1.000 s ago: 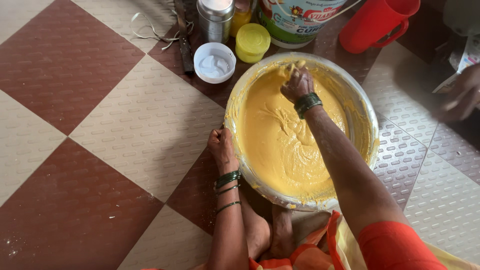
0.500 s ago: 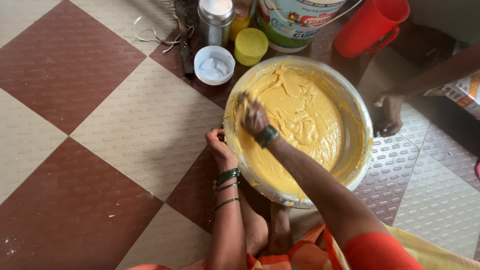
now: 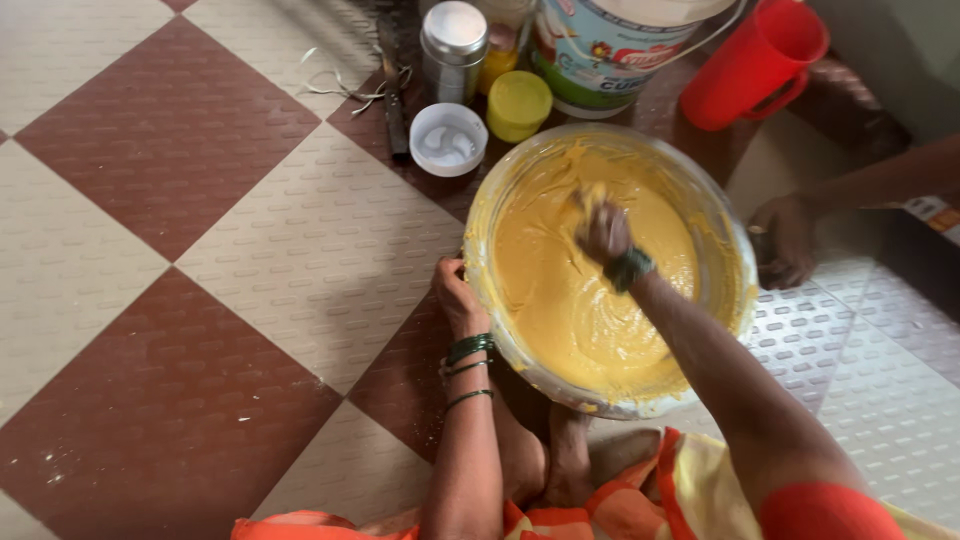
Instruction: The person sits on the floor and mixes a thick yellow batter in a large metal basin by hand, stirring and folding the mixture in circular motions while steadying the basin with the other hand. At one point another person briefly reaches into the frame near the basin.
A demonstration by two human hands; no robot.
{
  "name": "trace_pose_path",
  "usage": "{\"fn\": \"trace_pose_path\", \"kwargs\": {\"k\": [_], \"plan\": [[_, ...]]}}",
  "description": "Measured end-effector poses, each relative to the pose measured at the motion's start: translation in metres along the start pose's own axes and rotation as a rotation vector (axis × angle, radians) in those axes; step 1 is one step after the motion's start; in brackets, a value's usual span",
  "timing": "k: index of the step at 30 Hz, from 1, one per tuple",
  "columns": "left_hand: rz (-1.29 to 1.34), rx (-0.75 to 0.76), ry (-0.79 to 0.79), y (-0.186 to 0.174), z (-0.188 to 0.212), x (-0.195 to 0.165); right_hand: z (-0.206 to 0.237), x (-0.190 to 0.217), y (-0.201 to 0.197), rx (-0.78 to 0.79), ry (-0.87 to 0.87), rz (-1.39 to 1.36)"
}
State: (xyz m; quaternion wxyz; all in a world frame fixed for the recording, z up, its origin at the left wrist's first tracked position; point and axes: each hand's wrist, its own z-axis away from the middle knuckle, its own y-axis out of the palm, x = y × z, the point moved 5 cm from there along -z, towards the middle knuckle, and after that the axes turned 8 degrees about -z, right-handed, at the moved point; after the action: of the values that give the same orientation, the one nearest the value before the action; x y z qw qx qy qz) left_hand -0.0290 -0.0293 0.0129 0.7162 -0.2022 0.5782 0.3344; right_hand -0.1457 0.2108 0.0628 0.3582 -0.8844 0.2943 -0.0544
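A large round metal bowl [image 3: 735, 250] of thick yellow batter [image 3: 560, 300] stands on the tiled floor in front of me. My left hand [image 3: 456, 296] grips its near-left rim; green bangles circle that wrist. My right hand [image 3: 602, 230] is down in the batter near the bowl's middle, coated in yellow, fingers closed together, slightly blurred. A green band sits on its wrist.
Behind the bowl stand a small white bowl [image 3: 448, 138], a yellow lid [image 3: 518, 104], a steel canister [image 3: 452, 40], a printed bucket [image 3: 610, 45] and a red jug [image 3: 752, 62]. Another person's hand [image 3: 782, 240] rests on the floor right of the bowl. My feet [image 3: 545, 465] lie below.
My right hand swept through the batter from the far rim to the left side and back to the middle. The other person's hand came closer to the bowl's right side.
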Motion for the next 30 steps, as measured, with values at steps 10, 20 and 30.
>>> {"fn": "trace_pose_path", "kwargs": {"k": [10,20,30], "plan": [[0.068,-0.001,-0.016,0.005,0.007,0.006,-0.088,-0.051,0.113,0.869,0.681,0.124],[-0.093,-0.035,-0.049,0.009,-0.001,0.01,0.021,0.148,0.04,0.934,-0.025,-0.406],[0.016,-0.056,-0.104,0.005,0.003,0.006,0.059,0.048,-0.116,1.341,0.275,-0.397]]}}
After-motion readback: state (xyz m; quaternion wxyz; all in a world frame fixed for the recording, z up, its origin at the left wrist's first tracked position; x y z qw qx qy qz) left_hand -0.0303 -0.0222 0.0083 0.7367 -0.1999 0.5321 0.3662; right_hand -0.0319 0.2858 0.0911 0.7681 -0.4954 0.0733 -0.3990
